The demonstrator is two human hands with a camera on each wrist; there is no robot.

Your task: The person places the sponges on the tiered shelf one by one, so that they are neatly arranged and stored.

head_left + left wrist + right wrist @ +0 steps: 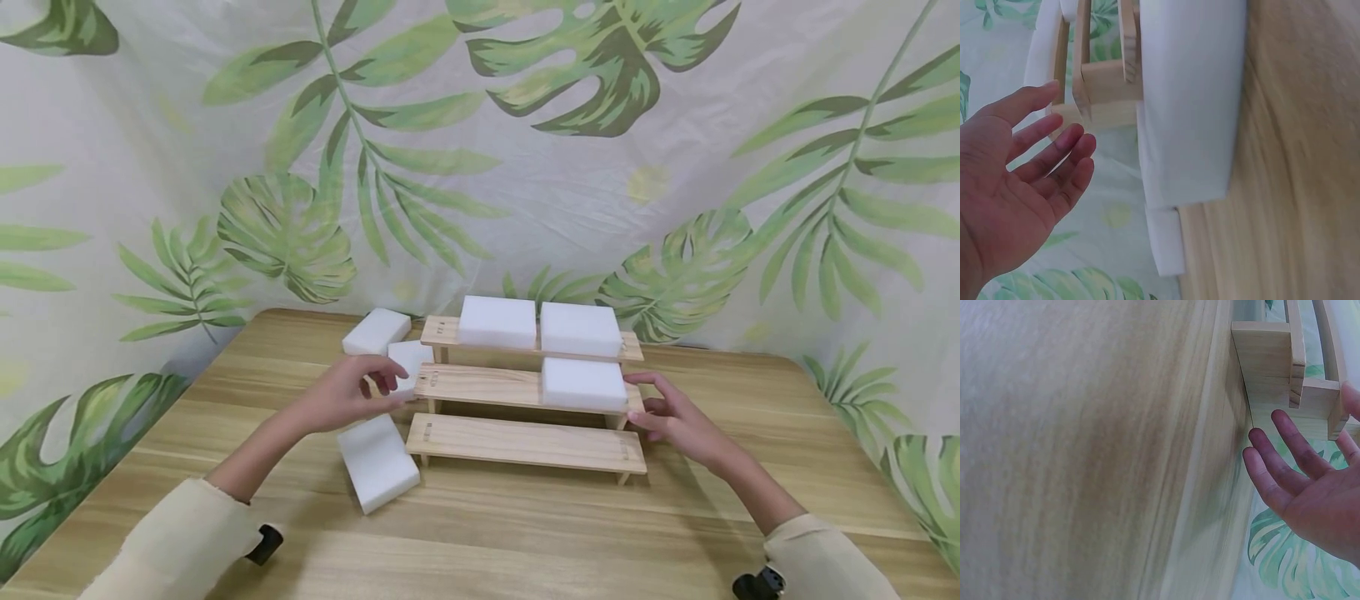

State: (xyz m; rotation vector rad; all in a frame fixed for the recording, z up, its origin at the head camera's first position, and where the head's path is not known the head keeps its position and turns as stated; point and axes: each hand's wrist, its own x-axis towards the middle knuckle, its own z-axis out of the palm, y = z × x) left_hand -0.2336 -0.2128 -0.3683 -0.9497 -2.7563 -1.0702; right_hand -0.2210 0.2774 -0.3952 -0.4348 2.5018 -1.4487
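Observation:
A three-tier wooden stepped rack [480, 385] stands on the table. Two white foam blocks [498, 322] sit side by side on its top tier, and another white block [583, 382] lies at the right of the middle tier. My left hand [358, 390], fingers loosely bent and holding nothing, hovers by the left end of the middle tier. At that tier's right end is my right hand [678, 423], its thumb and forefinger close to the board's edge; whether they touch it I cannot tell. In the right wrist view the other fingers [1297, 447] extend nearly straight.
Left of the rack, three more white blocks lie on the wooden table [525, 542]: one at the back [377, 331], one partly behind my left hand [410, 360], and one in front [378, 462]. A leaf-patterned cloth [420, 167] hangs behind the table.

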